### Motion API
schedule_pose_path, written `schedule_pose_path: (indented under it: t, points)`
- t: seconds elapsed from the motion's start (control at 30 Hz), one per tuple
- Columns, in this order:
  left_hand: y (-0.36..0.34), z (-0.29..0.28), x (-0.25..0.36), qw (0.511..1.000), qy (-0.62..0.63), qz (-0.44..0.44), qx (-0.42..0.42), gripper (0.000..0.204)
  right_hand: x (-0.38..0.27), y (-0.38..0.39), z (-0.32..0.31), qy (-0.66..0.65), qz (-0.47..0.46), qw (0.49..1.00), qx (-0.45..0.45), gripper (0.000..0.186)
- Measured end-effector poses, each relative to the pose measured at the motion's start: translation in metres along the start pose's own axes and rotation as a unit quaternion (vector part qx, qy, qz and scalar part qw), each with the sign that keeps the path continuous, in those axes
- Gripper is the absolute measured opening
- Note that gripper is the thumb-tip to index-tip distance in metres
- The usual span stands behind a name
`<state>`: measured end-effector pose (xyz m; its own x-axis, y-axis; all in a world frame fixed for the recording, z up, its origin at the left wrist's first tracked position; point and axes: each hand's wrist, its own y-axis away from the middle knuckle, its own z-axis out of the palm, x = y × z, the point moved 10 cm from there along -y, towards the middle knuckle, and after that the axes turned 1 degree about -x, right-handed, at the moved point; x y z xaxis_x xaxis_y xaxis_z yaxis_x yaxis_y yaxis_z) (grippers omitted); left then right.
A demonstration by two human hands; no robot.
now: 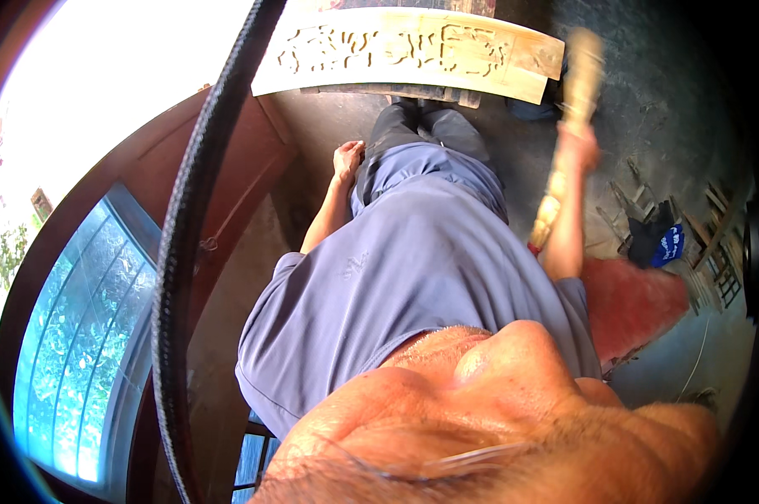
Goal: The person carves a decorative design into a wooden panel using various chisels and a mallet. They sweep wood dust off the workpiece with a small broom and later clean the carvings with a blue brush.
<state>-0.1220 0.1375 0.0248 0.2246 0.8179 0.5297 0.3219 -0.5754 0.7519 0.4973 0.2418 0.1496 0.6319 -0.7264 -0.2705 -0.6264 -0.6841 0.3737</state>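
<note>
My right hand (579, 149) is closed around a long straw-coloured hand broom (583, 76). Its thick end, smeared by motion, points up and away beside the right end of a carved board; the thin end, with a red tip, runs back along my forearm. The pale wooden board (522, 80) is long and slightly curved, with a pattern of cut-out openings. It lies across a wooden bench in front of me. My left hand (348, 160) hangs by my left thigh, fingers curled in, with nothing visible in it. It is apart from the board.
Wood scraps (640, 197) and a blue-and-black bag (667, 245) lie on the floor to the right. Nearer is a reddish flat thing (631, 302). A brown door frame (228, 139) and a barred window (77, 336) stand at the left. A black cord (196, 168) crosses the view.
</note>
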Motion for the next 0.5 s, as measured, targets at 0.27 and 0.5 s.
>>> schedule_pose_path:
  t: [0.27,0.5]
  points:
    - [-0.036,-0.016,0.004,0.896,-0.28,0.342,0.044,0.039,-0.292,0.255,0.21,0.078,-0.688,0.679,-0.244,0.053]
    - [-0.031,-0.012,-0.102,0.998,-0.043,-0.027,0.038,0.042,-0.259,0.162,0.22,0.142,-0.579,0.75,-0.285,0.067]
